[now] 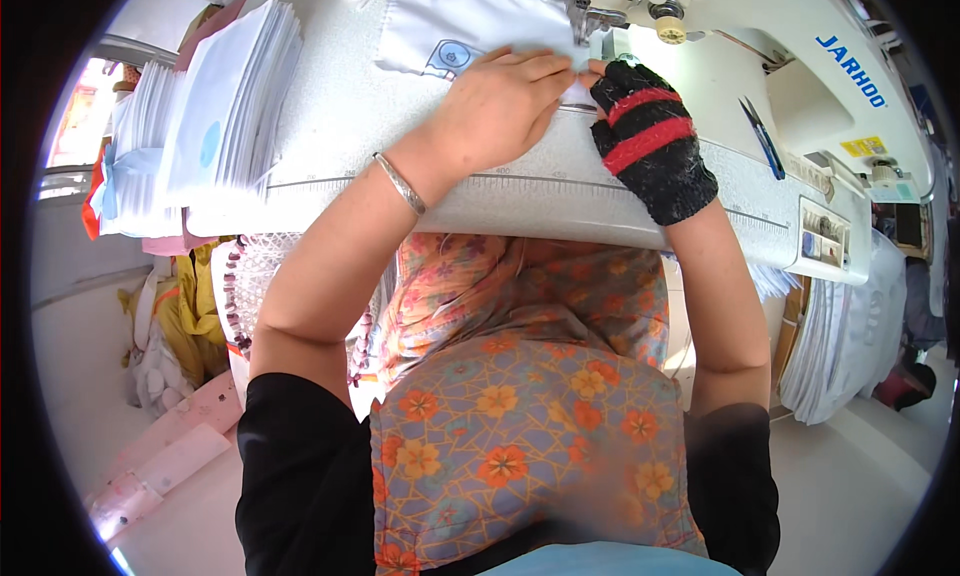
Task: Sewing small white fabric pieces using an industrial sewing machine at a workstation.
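Observation:
A white fabric piece (480, 21) with a blue-and-black printed motif lies on the sewing machine bed, its right end at the presser foot (590, 21). My left hand (505, 106), a silver bangle on its wrist, rests over the near edge of the fabric with its fingers stretched toward the needle area. My right hand (655, 141) wears a black fingerless glove with red stripes. Its fingers are curled in at the fabric's right edge, just in front of the presser foot, close to my left fingertips. The glove hides part of its grip.
The white sewing machine (800, 46) arches over the right side. Dark thread snips (763, 138) lie on the table right of my glove. Stacked white fabric pieces (225, 106) stand at the left; more white pieces (835, 326) hang below right. A ruler strip (500, 176) runs along the front edge.

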A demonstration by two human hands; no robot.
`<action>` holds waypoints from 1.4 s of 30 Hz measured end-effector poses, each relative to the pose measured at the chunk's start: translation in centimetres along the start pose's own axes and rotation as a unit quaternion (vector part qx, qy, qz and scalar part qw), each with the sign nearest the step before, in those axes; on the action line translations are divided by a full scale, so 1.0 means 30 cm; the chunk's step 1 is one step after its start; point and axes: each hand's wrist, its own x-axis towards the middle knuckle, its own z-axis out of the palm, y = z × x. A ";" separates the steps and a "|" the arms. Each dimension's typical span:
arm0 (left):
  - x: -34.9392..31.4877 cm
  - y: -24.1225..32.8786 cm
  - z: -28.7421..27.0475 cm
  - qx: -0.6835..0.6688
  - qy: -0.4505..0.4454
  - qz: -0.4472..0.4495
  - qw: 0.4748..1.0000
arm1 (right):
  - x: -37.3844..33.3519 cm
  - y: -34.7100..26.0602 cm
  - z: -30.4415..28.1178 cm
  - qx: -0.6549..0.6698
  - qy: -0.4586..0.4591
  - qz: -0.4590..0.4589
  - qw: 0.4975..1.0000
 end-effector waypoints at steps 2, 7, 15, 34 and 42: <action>0.006 -0.013 -0.001 0.001 0.003 -0.012 1.000 | 0.013 -0.011 -0.009 0.011 -0.018 0.016 1.000; 0.027 -0.048 0.021 0.016 0.020 -0.012 1.000 | 0.019 -0.011 -0.004 0.001 -0.002 0.019 1.000; 0.063 -0.112 0.058 0.023 0.001 -0.035 0.999 | 0.020 0.014 0.012 -0.012 -0.004 0.041 0.999; 0.008 -0.203 -0.025 0.162 -0.031 -0.175 0.971 | 0.035 0.007 -0.009 0.026 0.030 0.055 0.998; -0.080 -0.250 -0.148 0.233 0.097 -0.207 0.945 | 0.033 0.028 0.015 0.049 0.066 0.041 0.996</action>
